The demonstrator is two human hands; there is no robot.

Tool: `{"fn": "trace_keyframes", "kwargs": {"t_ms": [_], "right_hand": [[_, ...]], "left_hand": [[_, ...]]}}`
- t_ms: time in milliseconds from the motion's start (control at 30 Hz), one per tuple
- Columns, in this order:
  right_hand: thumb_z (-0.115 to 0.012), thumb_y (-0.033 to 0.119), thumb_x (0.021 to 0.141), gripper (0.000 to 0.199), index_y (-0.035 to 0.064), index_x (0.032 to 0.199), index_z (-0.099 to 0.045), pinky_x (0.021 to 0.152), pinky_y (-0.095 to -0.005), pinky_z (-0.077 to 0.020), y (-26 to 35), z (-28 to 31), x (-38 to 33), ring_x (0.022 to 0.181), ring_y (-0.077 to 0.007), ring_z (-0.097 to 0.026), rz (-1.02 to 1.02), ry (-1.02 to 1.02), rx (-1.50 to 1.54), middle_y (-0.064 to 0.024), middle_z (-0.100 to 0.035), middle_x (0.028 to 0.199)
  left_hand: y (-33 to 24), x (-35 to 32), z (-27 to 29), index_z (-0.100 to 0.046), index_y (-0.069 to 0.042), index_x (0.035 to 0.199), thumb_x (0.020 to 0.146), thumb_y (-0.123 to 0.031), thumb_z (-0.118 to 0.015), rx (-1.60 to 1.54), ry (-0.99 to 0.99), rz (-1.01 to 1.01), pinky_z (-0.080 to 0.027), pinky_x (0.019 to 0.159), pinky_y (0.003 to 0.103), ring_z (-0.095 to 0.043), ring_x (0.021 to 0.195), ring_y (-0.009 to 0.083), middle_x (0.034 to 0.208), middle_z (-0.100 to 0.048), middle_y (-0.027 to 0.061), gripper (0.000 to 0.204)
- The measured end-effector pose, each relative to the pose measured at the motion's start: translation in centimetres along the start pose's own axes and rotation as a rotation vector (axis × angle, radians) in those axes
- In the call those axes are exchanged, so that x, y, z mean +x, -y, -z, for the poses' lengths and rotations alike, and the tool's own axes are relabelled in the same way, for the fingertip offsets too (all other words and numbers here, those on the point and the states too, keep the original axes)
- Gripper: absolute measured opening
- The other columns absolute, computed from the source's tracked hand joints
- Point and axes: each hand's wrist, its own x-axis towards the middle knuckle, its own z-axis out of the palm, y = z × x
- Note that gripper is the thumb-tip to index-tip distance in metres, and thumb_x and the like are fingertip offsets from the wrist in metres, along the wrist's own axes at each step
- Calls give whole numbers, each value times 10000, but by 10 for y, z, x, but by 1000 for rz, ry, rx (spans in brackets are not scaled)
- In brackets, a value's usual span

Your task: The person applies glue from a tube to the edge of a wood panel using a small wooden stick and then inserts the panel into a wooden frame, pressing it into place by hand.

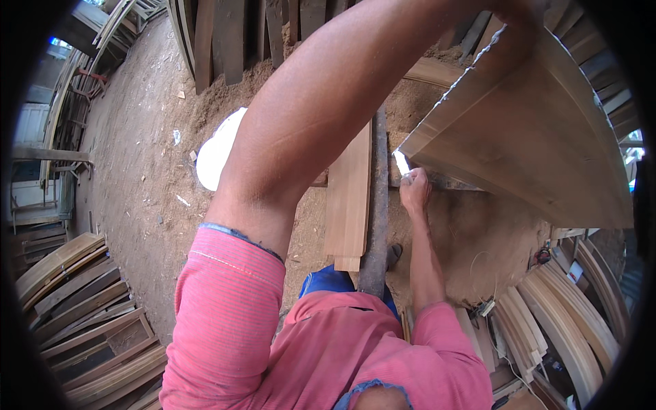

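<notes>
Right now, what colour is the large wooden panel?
The panel is brown, white along two edges; head view shows it best.

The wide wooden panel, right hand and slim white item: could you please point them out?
Wide wooden panel (525,137), head view: middle of its broad face.
Right hand (415,189), head view: middle of the hand.
Slim white item (401,162), head view: part beyond the fingers.

I have my left arm (294,133) stretched rightward, left hand (521,12) too dim to read, my right hand (415,190) curled, pinching.
</notes>
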Motion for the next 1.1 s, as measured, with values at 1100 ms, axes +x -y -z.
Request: {"fn": "trace_keyframes", "kwargs": {"t_ms": [1100], "right_hand": [[-569, 182, 1010, 137, 65, 1080, -556, 566, -211, -450, 58, 85, -6, 708, -62, -533, -323, 201, 1483, -32, -615, 934]], "left_hand": [[-10, -15, 1, -665, -101, 1142, 604, -88, -799, -96, -51, 94, -207, 1155, 637, -570, 1250, 362, 1240, -664, 150, 554]]}}
